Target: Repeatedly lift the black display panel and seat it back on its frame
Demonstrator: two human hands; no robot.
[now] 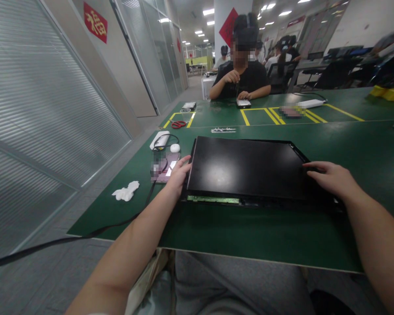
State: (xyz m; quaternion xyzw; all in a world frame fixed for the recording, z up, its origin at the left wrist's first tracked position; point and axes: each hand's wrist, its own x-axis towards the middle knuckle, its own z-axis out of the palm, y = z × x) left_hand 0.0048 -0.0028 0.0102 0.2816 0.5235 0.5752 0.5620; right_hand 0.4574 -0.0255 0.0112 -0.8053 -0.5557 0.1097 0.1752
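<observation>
A glossy black screen panel (246, 168) lies slightly askew over a black frame (300, 151), whose edge shows at the back and right. Along the panel's front edge runs a green circuit board strip (213, 200). My left hand (180, 175) grips the panel's left edge, its fingertips at the side and some fingers partly hidden. At the right edge, my right hand (330, 177) is closed with thumb and forefinger against the panel. The underside of the panel is out of sight.
Left of the panel are a phone (166, 168), a white power bank (160, 141) with a cable, and crumpled tissue (126, 191). Red-handled scissors (178, 124) lie farther back on the green table (216, 236). Across it, a person (249, 74) works on a small device (243, 103).
</observation>
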